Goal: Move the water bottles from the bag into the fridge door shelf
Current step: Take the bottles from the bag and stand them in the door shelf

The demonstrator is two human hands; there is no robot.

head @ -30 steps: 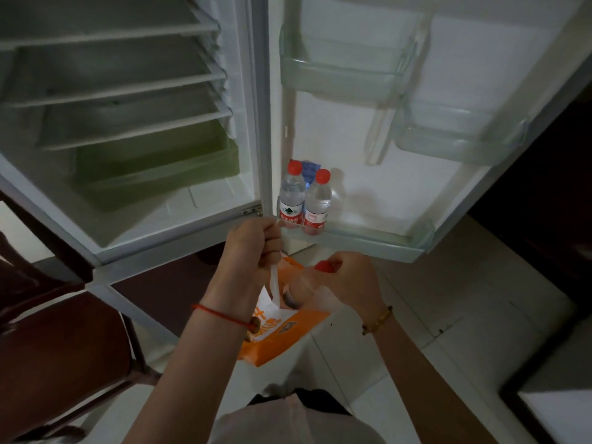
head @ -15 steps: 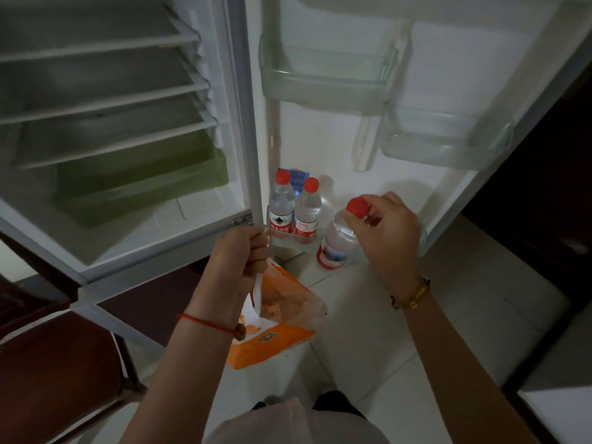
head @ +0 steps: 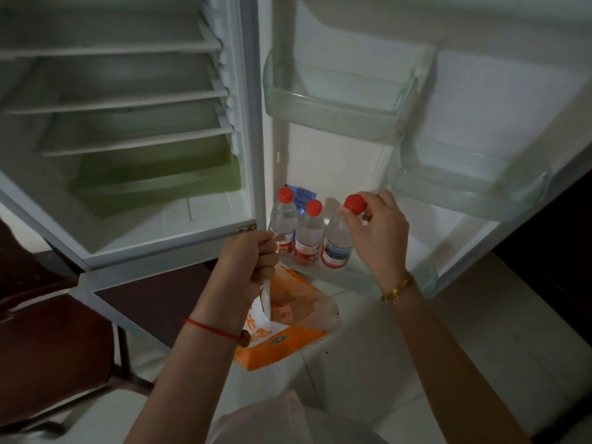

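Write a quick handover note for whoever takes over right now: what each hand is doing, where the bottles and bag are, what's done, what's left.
Left hand: gripping the handle of the orange bag, which hangs open.
Right hand: pinching the third bottle at its red cap, lowering it into the bottom door shelf.
Done: two bottles stand upright there, side by side.
Left: release the third; check the bag, its contents are unclear.

Bottom door shelf (head: 400, 277): three red-capped water bottles (head: 309, 232) at left end, side by side.
Floor (head: 384, 363): tiled.
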